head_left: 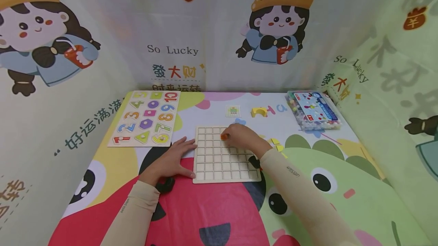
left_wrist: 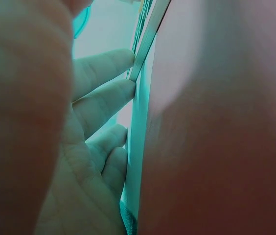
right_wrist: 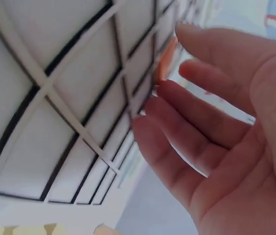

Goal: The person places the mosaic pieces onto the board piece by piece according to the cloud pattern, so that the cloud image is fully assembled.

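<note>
2 hands meet at a wooden grid board (head_left: 217, 158) in the middle of the frame. The left hand (head_left: 174, 160), fingers spread, touches its left edge; the right hand (head_left: 243, 137) bends thumb and fingertips about an orange piece (head_left: 224, 136) at the board's upper part, though whether they pinch it I cannot tell. Yellow pieces (head_left: 280, 148) lie right of centre. Farther, a number puzzle (head_left: 138, 145) lies left of centre, a yellow arch block (head_left: 259, 110) and clear box (head_left: 316, 107) right.

The grid board (head_left: 218, 158) looks matt wood, the box (head_left: 315, 111) glossy clear plastic.
</note>
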Demonstrator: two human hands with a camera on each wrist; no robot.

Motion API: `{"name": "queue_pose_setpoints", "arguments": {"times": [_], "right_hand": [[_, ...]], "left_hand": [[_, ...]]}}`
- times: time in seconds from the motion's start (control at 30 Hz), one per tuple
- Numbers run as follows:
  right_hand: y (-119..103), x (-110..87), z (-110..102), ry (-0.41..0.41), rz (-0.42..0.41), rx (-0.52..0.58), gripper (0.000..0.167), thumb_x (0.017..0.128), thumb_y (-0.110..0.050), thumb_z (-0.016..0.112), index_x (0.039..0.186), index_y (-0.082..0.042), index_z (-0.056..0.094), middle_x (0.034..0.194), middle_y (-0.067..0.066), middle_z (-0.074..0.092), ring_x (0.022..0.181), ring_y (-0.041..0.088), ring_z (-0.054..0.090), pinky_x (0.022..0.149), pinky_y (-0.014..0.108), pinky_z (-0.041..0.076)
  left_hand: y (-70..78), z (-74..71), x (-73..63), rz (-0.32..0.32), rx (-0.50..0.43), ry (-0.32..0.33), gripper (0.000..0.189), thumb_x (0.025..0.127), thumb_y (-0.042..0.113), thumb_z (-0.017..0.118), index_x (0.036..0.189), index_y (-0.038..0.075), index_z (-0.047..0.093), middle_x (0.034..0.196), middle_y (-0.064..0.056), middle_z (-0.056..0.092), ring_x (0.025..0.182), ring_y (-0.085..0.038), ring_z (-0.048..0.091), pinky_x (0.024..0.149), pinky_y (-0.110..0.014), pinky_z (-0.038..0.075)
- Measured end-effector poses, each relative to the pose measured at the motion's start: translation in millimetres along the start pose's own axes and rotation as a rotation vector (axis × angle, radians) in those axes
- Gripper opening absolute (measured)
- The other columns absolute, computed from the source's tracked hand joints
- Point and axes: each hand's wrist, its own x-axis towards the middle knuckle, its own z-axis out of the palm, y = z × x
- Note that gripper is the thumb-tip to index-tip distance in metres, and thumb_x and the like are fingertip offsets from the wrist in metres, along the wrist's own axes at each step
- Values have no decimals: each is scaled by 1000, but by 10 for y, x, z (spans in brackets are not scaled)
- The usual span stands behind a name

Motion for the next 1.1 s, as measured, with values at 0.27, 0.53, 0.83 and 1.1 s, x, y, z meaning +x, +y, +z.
{"name": "queue_pose_setpoints", "arguments": {"times": [0.27,0.53,0.83,1.1], "right_hand": [[79,-455,-50,67,18,222,52,100,-27,76,148,-13,62,142,9,68,123,27,67,106,49,57],[287,-821,-84,199,71,255,53,98,-26,77,147,-9,63,134,14,71,118,29,67,96,48,60],[628,-1081,-45,362,117,271,44,97,-17,78,138,-3,69,121,14,75,103,29,68,82,42,59],[856,-1159,-31,446,214,266,38,96,-15,78,131,-2,72,117,17,76,97,31,69,81,42,56]], "left_hand": [[12,-6,2,-5,0,-13,107,71,51,95,161,20,46,173,-3,33,164,-37,12,116,-61,48],[0,-13,13,-6,-6,-9,107,70,49,96,160,19,47,173,-3,33,164,-37,12,115,-61,48],[-14,15,37,-3,-1,-17,108,70,50,96,161,21,46,173,-3,33,164,-36,12,113,-60,50],[-2,-13,34,-13,-8,-19,108,70,51,96,161,21,46,174,-3,32,164,-37,12,114,-62,49]]}}
